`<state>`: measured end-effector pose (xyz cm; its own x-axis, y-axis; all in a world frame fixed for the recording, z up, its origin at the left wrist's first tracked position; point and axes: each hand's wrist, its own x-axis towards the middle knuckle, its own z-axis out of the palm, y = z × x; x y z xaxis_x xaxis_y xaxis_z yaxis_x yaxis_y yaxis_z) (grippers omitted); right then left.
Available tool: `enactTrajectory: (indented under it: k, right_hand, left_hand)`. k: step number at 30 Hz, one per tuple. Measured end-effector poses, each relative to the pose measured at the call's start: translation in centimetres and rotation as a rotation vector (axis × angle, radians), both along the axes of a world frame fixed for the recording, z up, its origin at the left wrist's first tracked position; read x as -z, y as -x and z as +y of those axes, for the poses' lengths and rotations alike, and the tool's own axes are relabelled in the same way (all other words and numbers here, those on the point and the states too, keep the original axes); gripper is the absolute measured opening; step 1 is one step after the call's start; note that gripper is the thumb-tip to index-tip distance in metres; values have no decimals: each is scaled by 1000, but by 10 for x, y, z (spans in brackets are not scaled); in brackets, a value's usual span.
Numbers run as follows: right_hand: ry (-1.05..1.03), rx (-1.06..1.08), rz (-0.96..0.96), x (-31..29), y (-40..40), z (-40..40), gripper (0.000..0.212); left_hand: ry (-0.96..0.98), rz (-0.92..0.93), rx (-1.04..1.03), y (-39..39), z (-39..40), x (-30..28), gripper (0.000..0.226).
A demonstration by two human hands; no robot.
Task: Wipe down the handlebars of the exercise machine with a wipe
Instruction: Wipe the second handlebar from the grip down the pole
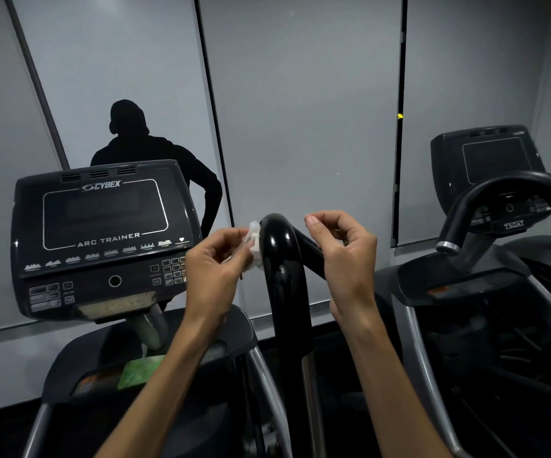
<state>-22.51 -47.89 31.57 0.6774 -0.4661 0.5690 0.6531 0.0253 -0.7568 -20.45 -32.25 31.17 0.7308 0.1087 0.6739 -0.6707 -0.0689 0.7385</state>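
Wipe, small, white, crumpled, pinched in left hand fingertips, pressed on left side of black handlebar bend, centre frame; likely light, limp, damp, best bunched against bar; handlebar stiff, glossy, probably slick; right hand just right of bar, fingers curled, holding nothing visible; console close left, second machine right; open room above bend.

— Count of consoles? 
— Two: the Cybex console and a second console to its right.

— Handlebars? 
— Two black: one handlebar right of the Cybex console, another handlebar further right.

— Wipes, hands? 
— One white wipe, one green packet below the Cybex console; two hands.
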Motion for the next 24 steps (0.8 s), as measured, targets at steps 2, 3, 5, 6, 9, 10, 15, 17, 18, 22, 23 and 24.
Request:
enactTrajectory:
  k: [2,3,5,6,9,10,15,17,18,22,23,24]
  right_hand:
    - [-7,-19,-13,1,3,2,15]
    - [-16,-31,-18,1,4,2,15]
    - [-29,-40,-31,0,6,3,15]
    - [-33,-36,-37,-1,7,4,15]
    - [-43,-19,-30,-4,7,10,17]
    - [-46,-23,-22,-4,6,12,17]
    - [-16,-38,-30,0,15,12,14]
    - [-21,-24,-45,-2,19,5,16]
    - [-26,-18,-48,-3,21,1,15]
    - [9,10,-23,-3,22,-2,15]
    - [9,5,-20,-2,23,0,16]
    - [6,0,-23,-1,23,1,16]
  left_hand:
    - [-105,-139,-94,7,-1,-1,15]
    - [-198,-246,-164,14,-1,0,16]
    - [-354,-444,-250,28,0,5,18]
    - [-391,-489,-259,29,2,5,18]
    - [-451,-504,-293,21,6,-11,18]
    - [-468,-505,-300,22,4,-16,16]
    - [-632,-691,-290,48,-7,4,32]
    - [-574,-664,-346,40,-2,11,21]
    - [-520,-608,-388,34,0,8,19]
    - [-470,-522,-380,22,-10,-18,13]
    - [-516,-557,-367,27,-15,-20,11]
    - [-570,-604,-353,32,-17,-18,11]
